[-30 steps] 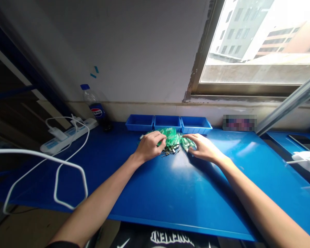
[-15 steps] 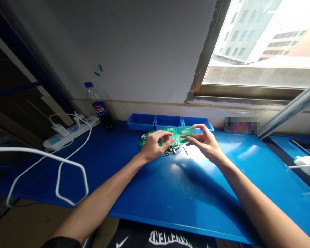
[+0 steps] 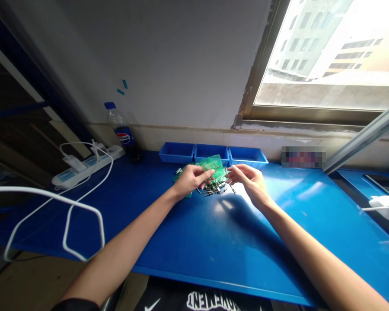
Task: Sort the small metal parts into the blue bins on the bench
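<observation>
Pictured at a blue workbench [image 3: 194, 242] under a window: left hand [image 3: 190, 180] pinched shut on a small green circuit board [image 3: 211, 165], thumb and fingers closed over its near-left edge, board lifted clear of the bench and hovering just in front of the middle one of three blue parts bins [image 3: 211, 152]. Right hand [image 3: 248, 180] held loosely curled just beside the board's right edge, fingertips near it; whether touching or gripping, impossible to tell.

Tilted, that board: face turned up and toward the camera, long axis running roughly left to right and rising toward the far right corner.

Heaped directly below, a loose pile of small metal-leaded components [image 3: 214, 188], with more green boards [image 3: 181, 177] lying flat beside the left hand.

Judged the main risk: a one-edge pinch on a thin, slick board, liable to swivel or slip out and drop into the pile, scattering parts across the smooth bench or bending leads. Also possible: a wrist brushing the heap and rolling pieces toward the front edge.
</observation>
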Motion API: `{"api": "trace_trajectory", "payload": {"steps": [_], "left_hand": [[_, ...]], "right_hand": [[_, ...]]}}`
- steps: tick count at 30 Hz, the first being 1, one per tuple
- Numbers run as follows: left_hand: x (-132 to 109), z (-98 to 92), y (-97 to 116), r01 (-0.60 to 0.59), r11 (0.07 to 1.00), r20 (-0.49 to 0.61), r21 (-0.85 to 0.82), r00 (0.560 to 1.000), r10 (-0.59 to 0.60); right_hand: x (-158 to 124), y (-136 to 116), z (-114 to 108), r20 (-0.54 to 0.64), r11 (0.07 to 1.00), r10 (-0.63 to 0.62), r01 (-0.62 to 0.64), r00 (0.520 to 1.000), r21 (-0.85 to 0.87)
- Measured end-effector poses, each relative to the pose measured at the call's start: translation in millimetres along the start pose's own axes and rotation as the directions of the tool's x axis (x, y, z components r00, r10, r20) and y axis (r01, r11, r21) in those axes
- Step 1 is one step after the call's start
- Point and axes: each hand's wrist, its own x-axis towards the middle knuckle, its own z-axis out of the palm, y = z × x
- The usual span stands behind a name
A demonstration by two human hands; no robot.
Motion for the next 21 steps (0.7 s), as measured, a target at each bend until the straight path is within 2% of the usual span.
{"api": "trace_trajectory", "payload": {"steps": [3,6,8,12,15,19,21], "left_hand": [[10.0,-14.4,-5.0,0.012,0.992,-0.179,-0.126,0.983,-0.034],[19.8,-30.8,-11.6,-0.028,0.959,-0.352,-0.283,0.933,-0.076],[24.0,-40.7,-15.4,-0.008,0.931,-0.395,-0.365,0.907,-0.147],[24.4,-51.4,-16.9,0.107,0.908,-0.319,-0.406,0.914,-0.250],[20.7,-48.0,-12.2,0.104,0.938,-0.285,-0.330,0.936,-0.204],[16.4,-34.6,-5.9,0.093,0.969,-0.223,-0.228,0.964,-0.145],[15.2,-28.4,-5.1,0.088,0.978,-0.201,-0.190,0.971,-0.127]], "right_hand": [[5.9,10.3,-14.1,-0.125,0.942,-0.144,0.097,0.982,-0.320],[10.0,20.1,-26.9,-0.040,0.813,-0.205,0.147,0.978,-0.563],[11.2,26.1,-31.1,0.052,0.740,-0.214,0.197,0.975,-0.643],[11.4,36.5,-30.8,0.175,0.640,-0.167,0.242,0.970,-0.730],[12.2,40.9,-29.8,0.212,0.554,-0.136,0.252,0.968,-0.794],[13.2,40.6,-32.2,0.231,0.395,-0.138,0.267,0.963,-0.879],[13.0,39.3,-34.3,0.223,0.354,-0.146,0.261,0.964,-0.898]]}}
